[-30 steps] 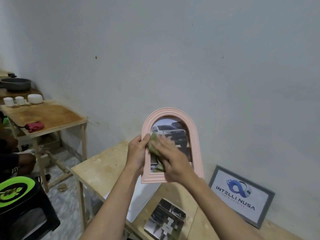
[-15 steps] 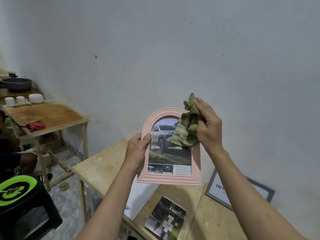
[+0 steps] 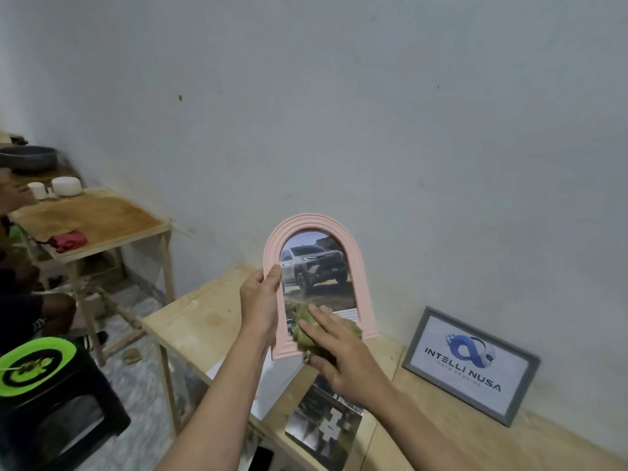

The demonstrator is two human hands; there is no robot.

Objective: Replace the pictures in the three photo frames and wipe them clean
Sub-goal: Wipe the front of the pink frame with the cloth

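My left hand [image 3: 260, 305] grips the left edge of a pink arched photo frame [image 3: 362, 263], held upright above the wooden table [image 3: 200, 321]. The frame shows a picture of a silver pickup truck. My right hand [image 3: 343, 358] presses a crumpled green cloth [image 3: 306, 326] flat against the lower part of the frame's glass. A grey rectangular frame [image 3: 470, 367] with a blue logo picture leans against the wall at the right. A loose dark photo [image 3: 324, 428] lies on the table below my right hand.
A white sheet [image 3: 268, 385] lies on the table under the pink frame. A second wooden table [image 3: 102, 222] at the left carries a red cloth, white cups and a dark pan. A black stool with a green disc [image 3: 37, 365] stands at the lower left, beside a seated person's leg.
My right hand has swept the green cloth from the frame's upper right corner down to its lower glass. The left hand keeps its hold on the frame.
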